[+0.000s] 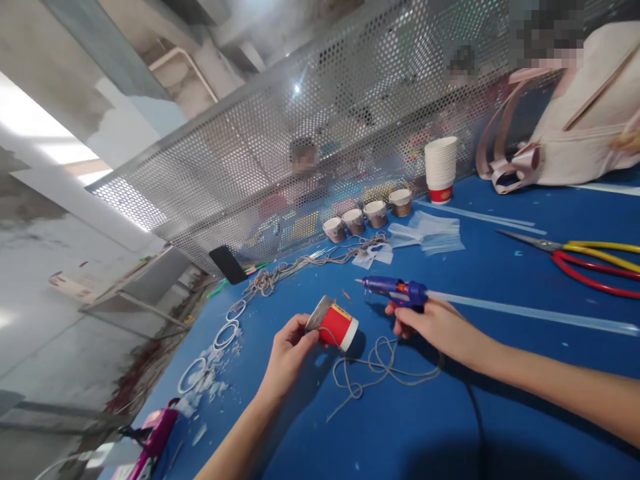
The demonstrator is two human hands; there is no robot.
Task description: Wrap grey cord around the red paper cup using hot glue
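My left hand [287, 350] holds a small red paper cup [336, 325] on its side, with grey string wound around its base end. My right hand [435, 325] grips a blue glue gun [395, 289] whose nozzle points left, a little above and to the right of the cup. A clear glue stick [530, 313] runs out of the gun's back toward the right. A loose length of grey string [380, 367] lies in loops on the blue table [450, 427] below the cup and the gun.
Several string-wrapped cups [367, 217] and a stack of paper cups [441, 167] stand by the perforated metal screen [300, 120]. Clear bags [430, 235], yellow and red scissors [585, 257], a beige bag [575, 127], a black phone [227, 265], white rings [225, 333] and a pink tool [155, 430] lie around.
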